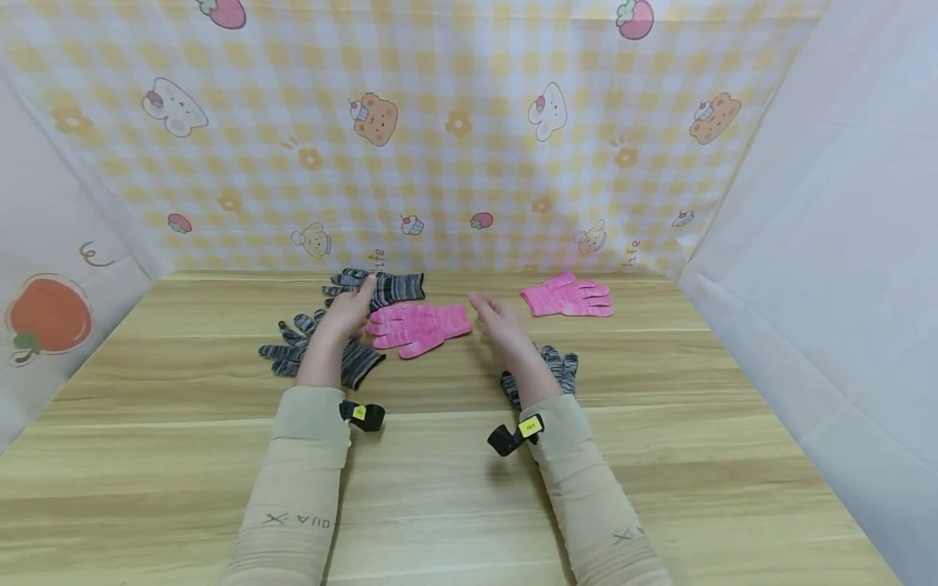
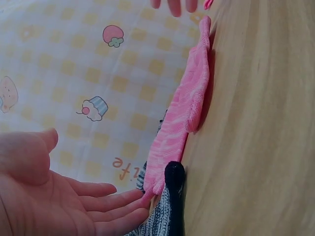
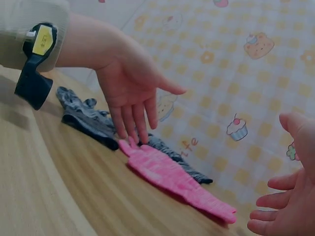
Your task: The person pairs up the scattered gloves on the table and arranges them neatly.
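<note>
Clock read from the middle of the wooden surface [image 1: 440, 488], 12 at the checked backdrop [image 1: 454, 175]. At 10, grey-black glove [image 1: 362, 363], partly under the left forearm, fingers pointing toward 9. Near 11, left hand [image 1: 352, 309]: fingers straight, thumb well away, grip apart and holding nothing. Its fingertips are at the finger end of the central pink glove [image 1: 421, 324]; contact, cannot tell. Also at 11, farther back, second grey-black glove [image 1: 401, 287], partly behind that hand. Central pink glove lies just short of 12, cuff toward 3. At 1, right hand [image 1: 504, 324], just beside that cuff: thumb and fingers apart, grip bare. Past 2, third grey-black glove [image 1: 561, 368], partly under the right forearm. Between 1 and 2, second pink glove [image 1: 567, 297], fingers toward 3.
</note>
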### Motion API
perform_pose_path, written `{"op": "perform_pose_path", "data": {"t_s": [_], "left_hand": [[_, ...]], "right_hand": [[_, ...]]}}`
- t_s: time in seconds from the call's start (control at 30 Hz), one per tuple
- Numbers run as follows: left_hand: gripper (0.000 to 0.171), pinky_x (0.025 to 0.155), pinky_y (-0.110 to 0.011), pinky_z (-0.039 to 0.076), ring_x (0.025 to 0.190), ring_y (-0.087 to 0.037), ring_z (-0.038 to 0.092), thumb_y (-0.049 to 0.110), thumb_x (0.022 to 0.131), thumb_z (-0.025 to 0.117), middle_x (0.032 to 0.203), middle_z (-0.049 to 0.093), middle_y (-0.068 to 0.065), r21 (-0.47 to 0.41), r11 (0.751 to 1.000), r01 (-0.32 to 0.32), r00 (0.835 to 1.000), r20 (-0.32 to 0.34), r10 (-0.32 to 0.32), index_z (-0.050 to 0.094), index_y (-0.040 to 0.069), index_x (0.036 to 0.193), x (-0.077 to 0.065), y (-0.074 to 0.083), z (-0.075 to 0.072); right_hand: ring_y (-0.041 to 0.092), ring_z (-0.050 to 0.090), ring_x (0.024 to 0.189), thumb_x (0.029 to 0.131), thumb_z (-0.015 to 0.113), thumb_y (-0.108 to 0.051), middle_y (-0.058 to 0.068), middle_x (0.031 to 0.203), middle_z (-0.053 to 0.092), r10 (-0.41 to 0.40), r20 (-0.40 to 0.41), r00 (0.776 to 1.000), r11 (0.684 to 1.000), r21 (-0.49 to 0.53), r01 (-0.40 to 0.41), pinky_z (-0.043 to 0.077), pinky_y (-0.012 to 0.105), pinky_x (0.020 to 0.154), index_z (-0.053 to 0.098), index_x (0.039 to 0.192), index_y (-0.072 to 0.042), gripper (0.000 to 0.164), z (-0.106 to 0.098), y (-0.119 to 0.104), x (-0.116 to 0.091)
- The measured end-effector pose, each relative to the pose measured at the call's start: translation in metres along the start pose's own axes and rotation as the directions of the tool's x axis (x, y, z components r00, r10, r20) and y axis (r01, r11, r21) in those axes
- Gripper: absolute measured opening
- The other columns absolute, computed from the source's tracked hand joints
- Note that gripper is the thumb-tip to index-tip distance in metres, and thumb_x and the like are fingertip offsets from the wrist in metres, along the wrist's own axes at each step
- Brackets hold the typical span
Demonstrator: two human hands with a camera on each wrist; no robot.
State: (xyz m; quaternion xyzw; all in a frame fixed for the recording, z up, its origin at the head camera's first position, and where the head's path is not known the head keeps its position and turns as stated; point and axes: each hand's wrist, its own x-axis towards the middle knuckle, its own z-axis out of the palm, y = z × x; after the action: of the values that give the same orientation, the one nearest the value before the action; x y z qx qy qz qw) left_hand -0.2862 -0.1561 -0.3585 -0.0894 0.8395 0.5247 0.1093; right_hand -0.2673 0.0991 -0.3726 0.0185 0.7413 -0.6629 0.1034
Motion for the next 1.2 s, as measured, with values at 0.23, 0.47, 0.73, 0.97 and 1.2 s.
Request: {"op": "perform_pose_path", "data": {"t_s": [0.23, 0.47, 0.73, 0.97, 1.2], "left_hand": [[0.071, 0.059, -0.029, 0.039, 0.055, -0.012, 0.036, 0.061, 0.097, 0.026, 0.069, 0.042, -0.003, -0.003, 1.0, 0.015, 1.0, -0.001, -0.015, 0.048, -0.005, 0.113, 0.001, 0.0, 0.001], [0.075, 0.062, -0.029, 0.044, 0.059, -0.013, 0.043, 0.061, 0.097, 0.026, 0.084, 0.052, -0.011, 0.021, 1.0, 0.014, 1.0, 0.003, -0.014, 0.046, -0.007, 0.123, 0.0, 0.0, 0.002], [0.081, 0.102, -0.042, 0.04, 0.125, -0.036, 0.044, 0.055, 0.099, 0.028, 0.141, 0.039, -0.029, -0.065, 0.997, 0.052, 0.999, 0.017, -0.051, 0.015, -0.007, 0.149, -0.003, 0.001, 0.005], [0.074, 0.096, -0.04, 0.046, 0.123, -0.036, 0.047, 0.047, 0.101, 0.035, 0.141, 0.039, -0.03, -0.178, 0.981, 0.081, 0.997, 0.015, -0.08, 0.014, -0.005, 0.149, -0.001, -0.002, 0.007], [0.069, 0.092, -0.039, 0.049, 0.114, -0.033, 0.052, 0.039, 0.1, 0.043, 0.137, 0.045, -0.024, -0.275, 0.953, 0.13, 0.991, -0.005, -0.137, 0.019, -0.001, 0.15, 0.0, -0.003, 0.007]], "right_hand": [[0.032, 0.03, 0.136, 0.094, 0.049, -0.055, 0.017, 0.152, 0.028, 0.011, 0.007, 1.0, 0.999, 0.035, -0.011, 0.027, 0.041, 0.111, 0.031, 0.147, -0.004, 0.076, 0.001, 0.009, 0.004], [0.034, 0.026, 0.138, 0.097, 0.049, -0.048, 0.021, 0.153, 0.023, 0.002, 0.04, 0.999, 0.991, 0.132, -0.007, 0.026, 0.039, 0.111, 0.026, 0.148, 0.0, 0.074, 0.003, 0.012, 0.005], [0.034, 0.028, 0.137, 0.099, 0.047, -0.043, 0.025, 0.15, 0.026, -0.002, 0.054, 0.999, 0.986, 0.166, -0.007, 0.029, 0.037, 0.11, 0.02, 0.149, 0.003, 0.073, 0.003, 0.016, 0.007], [0.035, 0.031, 0.136, 0.102, 0.045, -0.033, 0.027, 0.148, 0.029, 0.005, 0.028, 1.0, 0.98, 0.198, -0.01, 0.029, 0.038, 0.11, 0.021, 0.148, 0.005, 0.064, 0.003, 0.018, 0.011], [0.036, 0.036, 0.133, 0.102, 0.046, -0.028, 0.029, 0.145, 0.033, 0.028, -0.016, 0.999, 0.966, 0.258, -0.023, 0.03, 0.038, 0.109, 0.025, 0.146, 0.006, 0.06, 0.004, 0.017, 0.011]]}}
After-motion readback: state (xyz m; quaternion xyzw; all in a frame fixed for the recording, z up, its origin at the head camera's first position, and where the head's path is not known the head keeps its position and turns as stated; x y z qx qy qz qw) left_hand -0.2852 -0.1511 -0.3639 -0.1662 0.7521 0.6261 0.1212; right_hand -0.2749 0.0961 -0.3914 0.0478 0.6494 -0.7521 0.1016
